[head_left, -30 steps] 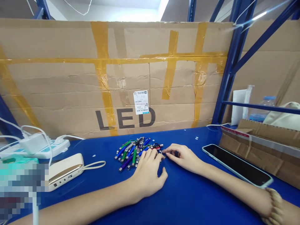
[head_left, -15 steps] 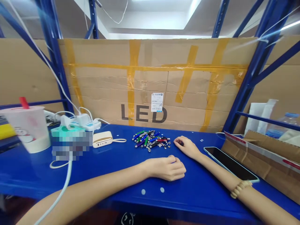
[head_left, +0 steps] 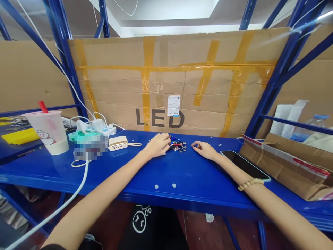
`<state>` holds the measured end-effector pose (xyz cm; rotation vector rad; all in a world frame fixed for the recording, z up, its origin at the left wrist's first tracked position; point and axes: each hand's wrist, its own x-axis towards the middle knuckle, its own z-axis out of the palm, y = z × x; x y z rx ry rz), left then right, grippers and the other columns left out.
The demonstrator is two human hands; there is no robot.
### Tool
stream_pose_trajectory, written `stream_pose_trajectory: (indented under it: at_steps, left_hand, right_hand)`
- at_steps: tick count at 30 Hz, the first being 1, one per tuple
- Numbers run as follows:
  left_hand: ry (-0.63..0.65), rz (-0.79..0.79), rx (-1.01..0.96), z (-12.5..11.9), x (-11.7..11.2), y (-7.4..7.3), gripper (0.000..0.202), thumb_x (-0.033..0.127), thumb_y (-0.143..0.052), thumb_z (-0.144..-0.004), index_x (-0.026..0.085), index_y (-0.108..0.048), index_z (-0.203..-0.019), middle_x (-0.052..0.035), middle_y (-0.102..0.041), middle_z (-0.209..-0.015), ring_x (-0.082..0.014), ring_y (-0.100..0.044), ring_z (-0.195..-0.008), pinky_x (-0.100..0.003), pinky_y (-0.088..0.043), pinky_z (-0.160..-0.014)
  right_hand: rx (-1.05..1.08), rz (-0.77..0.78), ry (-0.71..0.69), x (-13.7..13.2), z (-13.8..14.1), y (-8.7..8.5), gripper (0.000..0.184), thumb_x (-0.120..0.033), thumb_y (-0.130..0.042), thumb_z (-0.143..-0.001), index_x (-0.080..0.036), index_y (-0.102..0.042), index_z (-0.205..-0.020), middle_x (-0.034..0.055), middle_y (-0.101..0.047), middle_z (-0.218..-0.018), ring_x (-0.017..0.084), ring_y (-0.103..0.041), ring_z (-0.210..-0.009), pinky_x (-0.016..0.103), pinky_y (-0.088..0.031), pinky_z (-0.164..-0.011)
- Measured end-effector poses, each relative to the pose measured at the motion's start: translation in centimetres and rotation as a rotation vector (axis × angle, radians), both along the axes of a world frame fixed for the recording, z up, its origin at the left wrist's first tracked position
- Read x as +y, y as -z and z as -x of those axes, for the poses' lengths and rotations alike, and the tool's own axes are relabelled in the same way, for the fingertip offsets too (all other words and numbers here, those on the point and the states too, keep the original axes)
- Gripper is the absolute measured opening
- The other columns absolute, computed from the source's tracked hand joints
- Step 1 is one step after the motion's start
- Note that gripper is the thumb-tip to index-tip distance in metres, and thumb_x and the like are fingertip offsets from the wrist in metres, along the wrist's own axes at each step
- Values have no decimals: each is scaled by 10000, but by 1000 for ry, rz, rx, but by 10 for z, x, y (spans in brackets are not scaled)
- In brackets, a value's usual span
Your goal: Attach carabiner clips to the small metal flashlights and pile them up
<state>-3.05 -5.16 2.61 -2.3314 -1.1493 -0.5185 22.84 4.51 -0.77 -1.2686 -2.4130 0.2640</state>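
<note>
A pile of small coloured metal tubes [head_left: 178,144], red and blue ones showing with silver bits, lies towards the back of the blue table. My left hand [head_left: 159,144] is over the pile's left side, palm down. Its fingers arch apart over the pieces, hiding much of the pile and their own tips; no held piece shows. To the right of the pile, my right hand [head_left: 205,150] rests on the tabletop. Its fingers are loosely bent, with a gap between thumb and forefinger and nothing visible in them.
A dark-screened phone [head_left: 243,165] and an open brown paper bag [head_left: 283,166] lie right. On the left stand a cream power bank [head_left: 118,143], a drink cup [head_left: 50,133] and a power strip [head_left: 105,131] with cables. A taped cardboard sheet [head_left: 117,93] closes the back.
My left hand has moved forward and left from the front of the table onto the pile, its fingers opening from a loose fist. My right hand stays beside the pile. The view has tilted down.
</note>
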Motion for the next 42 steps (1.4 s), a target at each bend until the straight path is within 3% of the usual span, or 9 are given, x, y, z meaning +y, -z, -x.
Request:
stream_pose_trajectory:
  at_steps: [3,8,25,29,32,38,42]
  left_hand:
    - [-100,-25,-135,19,2,-5,220,136,-315,-853,150,-529,-805,-84,-501,-882,-196,-470,-833,-312,-365,-773]
    - [-158,-17,-242,38,11,2,215,132,-318,-833,159,-515,-750,-73,-491,-852,-188,-478,-829,-301,-381,-783]
    - [-87,100,-317,39,29,19,214,154,-339,-797,169,-531,-704,-46,-489,-837,-173,-506,-763,-296,-420,-712]
    - [-7,135,-311,30,26,18,210,124,-339,-788,157,-527,-702,-50,-487,-835,-163,-499,-738,-292,-416,-699]
    - [137,153,-246,8,10,14,213,97,-341,-786,161,-521,-694,-43,-504,-817,-161,-494,-778,-272,-401,-712]
    - [427,187,-40,-38,-42,11,60,123,-473,-766,178,-495,-775,-6,-529,-843,-130,-474,-691,-260,-366,-678]
    - [445,106,48,-38,-49,7,118,183,-574,-798,175,-474,-736,13,-538,-778,-116,-454,-627,-241,-370,-662]
  right_hand:
    - [-23,14,11,-1,-2,-1,251,-282,-437,-852,-184,-581,-1033,33,-600,-732,157,-551,-681,253,-375,-590]
    - [-31,22,13,-2,-3,-3,268,-275,-458,-860,-174,-579,-1077,39,-608,-793,152,-552,-699,260,-383,-610]
    - [-27,67,0,-1,-7,-3,261,-248,-466,-860,-192,-580,-1089,16,-619,-776,145,-561,-714,236,-395,-635]
    - [-60,65,-11,-6,-7,-7,281,-246,-454,-865,-171,-569,-1110,22,-617,-753,151,-566,-700,241,-399,-630]
    - [-103,64,-14,-14,-4,-12,318,-258,-431,-877,-166,-544,-1160,40,-628,-788,168,-582,-722,255,-417,-643]
    - [-179,74,20,-30,3,-19,401,-263,-377,-896,-115,-476,-1255,150,-553,-1143,243,-538,-1025,344,-396,-871]
    - [-190,127,16,-39,-2,-25,400,-300,-357,-897,-141,-480,-1243,120,-588,-1023,223,-576,-901,325,-431,-790]
